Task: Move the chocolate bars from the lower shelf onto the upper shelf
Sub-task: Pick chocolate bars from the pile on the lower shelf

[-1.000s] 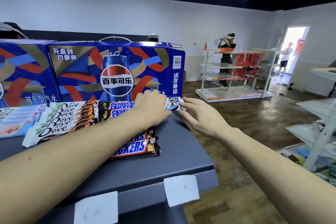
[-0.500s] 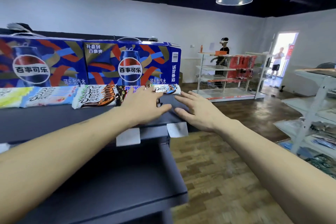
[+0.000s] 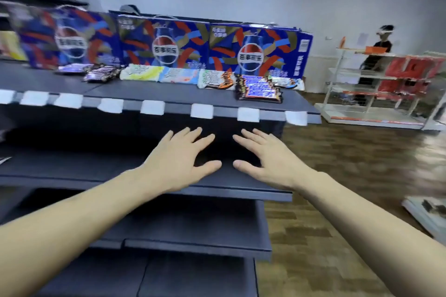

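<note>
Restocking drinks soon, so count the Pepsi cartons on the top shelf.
3, in a row along the back of the upper shelf: left carton, middle carton, right carton. More may sit beyond the left edge.

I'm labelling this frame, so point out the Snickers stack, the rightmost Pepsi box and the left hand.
Snickers stack (image 3: 259,89), head view, top wrapper.
Rightmost Pepsi box (image 3: 260,49), head view, front face.
Left hand (image 3: 179,161), head view, back of hand.

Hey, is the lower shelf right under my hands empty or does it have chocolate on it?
Empty, where visible: the lower shelf shows bare dark surface around both open hands; its far left is blurred.
</note>
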